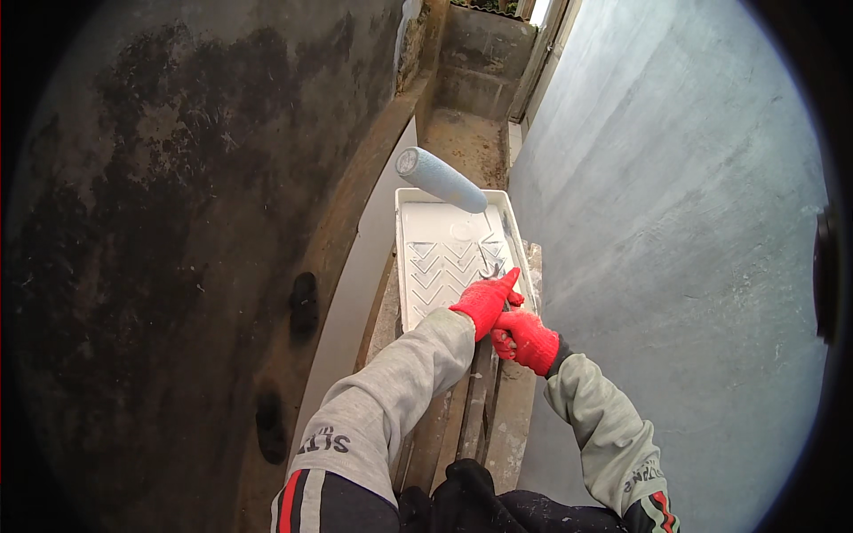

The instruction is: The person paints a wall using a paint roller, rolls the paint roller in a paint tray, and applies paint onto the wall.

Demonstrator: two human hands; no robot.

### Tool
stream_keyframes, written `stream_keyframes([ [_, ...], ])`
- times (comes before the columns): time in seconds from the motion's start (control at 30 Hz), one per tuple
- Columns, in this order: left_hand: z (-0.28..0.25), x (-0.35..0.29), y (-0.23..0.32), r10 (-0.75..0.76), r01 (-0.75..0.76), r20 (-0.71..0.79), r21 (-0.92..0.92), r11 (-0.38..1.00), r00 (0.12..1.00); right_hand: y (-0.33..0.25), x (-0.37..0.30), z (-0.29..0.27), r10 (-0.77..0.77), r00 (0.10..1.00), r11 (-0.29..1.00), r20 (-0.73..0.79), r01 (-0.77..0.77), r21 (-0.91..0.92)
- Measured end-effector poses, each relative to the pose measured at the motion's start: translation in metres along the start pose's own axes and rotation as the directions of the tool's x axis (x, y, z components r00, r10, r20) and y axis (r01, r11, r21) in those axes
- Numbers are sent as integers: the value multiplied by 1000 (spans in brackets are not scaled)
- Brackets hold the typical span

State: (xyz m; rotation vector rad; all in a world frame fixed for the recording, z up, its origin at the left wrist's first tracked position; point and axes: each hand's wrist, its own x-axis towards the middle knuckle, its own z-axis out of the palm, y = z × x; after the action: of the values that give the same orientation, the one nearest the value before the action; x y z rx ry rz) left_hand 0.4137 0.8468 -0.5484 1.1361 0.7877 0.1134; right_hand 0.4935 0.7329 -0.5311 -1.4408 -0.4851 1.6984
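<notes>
- Pale blue-grey wall point(675, 222) fills the right of my head-camera feed; a dark, blotchy concrete surface point(169, 293) spreads out on the left.
- Between them I see a bench of worn wooden planks point(508, 435) carrying a white rectangular paint tray point(399, 266) with raised chevron ridges. It lies straight ahead of the body, I judge to keep it within both arms' reach.
- Over the tray's far end I find the paint roller point(442, 179) with its pale blue cylindrical sleeve, its left end near the far corner. Probably that spot lets drips fall back into the tray; I cannot tell whether the two touch.
- On the roller's handle, mostly hidden from me, the red-gloved left hand point(484, 305) is clenched nearer the sleeve, and the red-gloved right hand point(528, 341) is curled just behind. Doubling the grip likely steadies the front-heavy roller.
- Farther left I notice two dark slippers point(304, 306) lying well apart from the tray.
</notes>
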Motion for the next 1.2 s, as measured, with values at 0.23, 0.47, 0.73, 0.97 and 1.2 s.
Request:
stream_keyframes([
  [0.23, -1, 4, -7, 65, -64, 40, -13, 998, 997, -4, -6, 1, 16, 999, 995, 50, -21, 101],
  [0.47, 0, 4, -10, 160, -161, 36, 60, 985, 987, -2, -6, -6, 66, 994, 980, 90, -82, 180],
  [0.73, 3, 4, -13, 89, -88, 48, -24, 996, 995, 3, -3, -11, 81, 985, 954, 151, -121, 274],
  [0.97, 2, 6, -13, 98, -99, 46, 38, 994, 994, 6, 1, -14, 81, 980, 942, 184, -135, 307],
  [1.2, 2, 6, -14, 132, -137, 61, 89, 987, 989, 7, 2, -16, 76, 978, 920, 194, -144, 365],
])
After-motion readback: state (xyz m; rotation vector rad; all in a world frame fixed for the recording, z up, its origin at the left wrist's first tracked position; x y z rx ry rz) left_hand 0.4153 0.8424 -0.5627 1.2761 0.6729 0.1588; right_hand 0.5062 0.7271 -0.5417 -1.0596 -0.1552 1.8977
